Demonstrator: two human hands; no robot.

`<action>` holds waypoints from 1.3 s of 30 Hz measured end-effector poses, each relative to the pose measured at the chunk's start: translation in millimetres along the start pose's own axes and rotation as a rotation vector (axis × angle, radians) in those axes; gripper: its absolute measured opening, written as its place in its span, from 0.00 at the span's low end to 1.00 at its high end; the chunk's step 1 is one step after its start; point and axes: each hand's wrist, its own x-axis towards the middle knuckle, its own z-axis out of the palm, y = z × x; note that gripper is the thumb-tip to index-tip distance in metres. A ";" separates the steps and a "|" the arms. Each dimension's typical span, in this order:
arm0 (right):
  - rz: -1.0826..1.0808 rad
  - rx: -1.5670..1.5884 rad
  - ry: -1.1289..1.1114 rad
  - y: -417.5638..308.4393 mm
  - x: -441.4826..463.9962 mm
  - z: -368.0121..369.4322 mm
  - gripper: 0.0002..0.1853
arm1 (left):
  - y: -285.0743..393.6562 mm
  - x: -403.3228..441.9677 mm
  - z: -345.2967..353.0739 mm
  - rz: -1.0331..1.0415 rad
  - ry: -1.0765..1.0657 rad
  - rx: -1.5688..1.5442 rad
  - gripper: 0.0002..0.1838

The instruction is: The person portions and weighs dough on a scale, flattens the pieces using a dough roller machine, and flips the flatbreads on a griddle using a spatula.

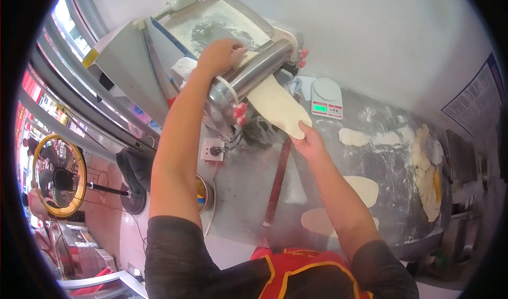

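Observation:
A long pale dough sheet (278, 102) hangs out of the metal roller (264, 63) of a dough sheeter. My right hand (309, 142) pinches its lower end, thumb on top. At the feed side, above the roller, my left hand (219, 56) has its fingers curled at the short upper end of the same sheet; its fingertips are partly hidden. Behind that hand lies the machine's floured tray (225, 26). Red knobs (240, 114) stick out at the roller's near end.
A digital scale (326, 98) stands right of the machine. Flat dough pieces (361, 189) and a row of dough lumps (423, 164) lie on the floury grey table (317, 167). A dark red rolling pin (278, 182) lies below my right hand. A power socket (212, 149) and fan (59, 176) are left.

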 end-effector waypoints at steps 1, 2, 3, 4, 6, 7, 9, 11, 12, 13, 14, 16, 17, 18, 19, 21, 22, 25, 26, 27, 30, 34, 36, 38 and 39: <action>-0.009 -0.010 0.010 -3.2 -4.6 4.3 0.21 | -0.9 0.1 -0.3 0.014 0.027 0.024 0.16; -0.016 -0.020 0.019 -6.8 -8.9 8.1 0.21 | -2.3 1.0 -0.1 0.027 0.054 0.048 0.17; -0.021 -0.025 0.040 -10.3 -11.6 9.4 0.21 | 3.7 -0.3 -1.6 0.038 0.081 0.072 0.17; -0.022 -0.031 0.061 -13.3 -14.1 10.4 0.22 | 8.9 -2.2 -3.6 0.013 0.101 0.149 0.18; -0.018 -0.064 0.088 -21.4 -16.7 15.0 0.22 | 26.2 -7.4 -3.3 0.123 0.242 -0.020 0.17; -0.011 -0.089 0.097 -25.6 -18.3 17.3 0.22 | 39.1 -13.4 -4.5 0.175 0.313 -0.099 0.17; 0.007 -0.111 0.110 -33.1 -22.0 21.0 0.22 | 65.6 -42.4 -3.9 0.002 0.015 -0.415 0.17; 0.024 -0.098 0.126 -40.6 -25.9 22.4 0.22 | 88.2 -82.7 13.8 -0.021 -0.444 -0.775 0.18; 0.034 -0.107 0.098 -44.6 -26.5 20.5 0.22 | 104.1 -101.9 24.3 -0.087 -0.601 -0.708 0.18; 0.043 -0.114 0.070 -48.4 -26.7 18.0 0.22 | 116.8 -118.7 35.1 -0.153 -0.758 -0.637 0.18; 0.048 -0.120 0.041 -52.1 -26.7 15.1 0.22 | 109.5 -134.2 64.6 -0.149 -0.797 -0.665 0.19; 0.024 -0.150 -0.090 -57.4 -27.8 6.1 0.23 | 82.3 -145.2 125.1 -0.320 -0.735 -0.876 0.20; 0.010 -0.165 -0.152 -59.8 -28.6 1.5 0.24 | 72.9 -146.5 145.9 -0.496 -0.623 -1.052 0.20; 0.015 -0.150 -0.192 -62.0 -30.6 -1.4 0.24 | 67.6 -147.9 160.7 -0.673 -0.501 -1.222 0.20; 0.019 -0.135 -0.230 -64.0 -34.0 -2.3 0.24 | 65.7 -144.8 170.0 -0.689 -0.299 -1.507 0.21; 0.026 -0.126 -0.223 -66.7 -41.2 -3.5 0.24 | 60.1 -129.3 185.5 -0.688 0.174 -2.040 0.21; 0.029 -0.129 -0.180 -67.5 -45.2 -2.2 0.24 | 58.1 -120.4 188.5 -0.606 0.206 -2.153 0.22; 0.038 -0.130 -0.049 -69.6 -51.5 -3.5 0.24 | 55.5 -97.7 189.3 -0.416 0.271 -2.366 0.23; 0.042 -0.128 -0.005 -70.6 -52.8 -4.9 0.24 | 55.6 -93.4 188.4 -0.406 0.268 -2.360 0.23; 0.048 -0.129 0.011 -72.3 -54.3 -6.3 0.23 | 53.9 -89.9 188.6 -0.399 0.265 -2.354 0.24; 0.059 -0.131 0.039 -76.9 -57.7 -14.4 0.23 | 39.2 -87.2 193.2 -0.222 0.102 -2.375 0.24; 0.076 -0.096 -0.024 -72.8 -48.0 -38.7 0.22 | 8.5 -80.4 210.1 -0.185 0.162 -2.037 0.25; 0.081 -0.078 -0.030 -71.1 -43.9 -56.7 0.22 | 20.7 -81.1 197.1 -0.258 0.149 -2.138 0.25; 0.078 -0.083 -0.008 -67.7 -40.6 -62.2 0.22 | 33.8 -79.8 187.9 -0.346 0.138 -2.240 0.26; 0.086 -0.031 -0.025 -66.6 -42.6 -66.0 0.22 | 33.0 -79.1 187.8 -0.365 0.150 -2.220 0.26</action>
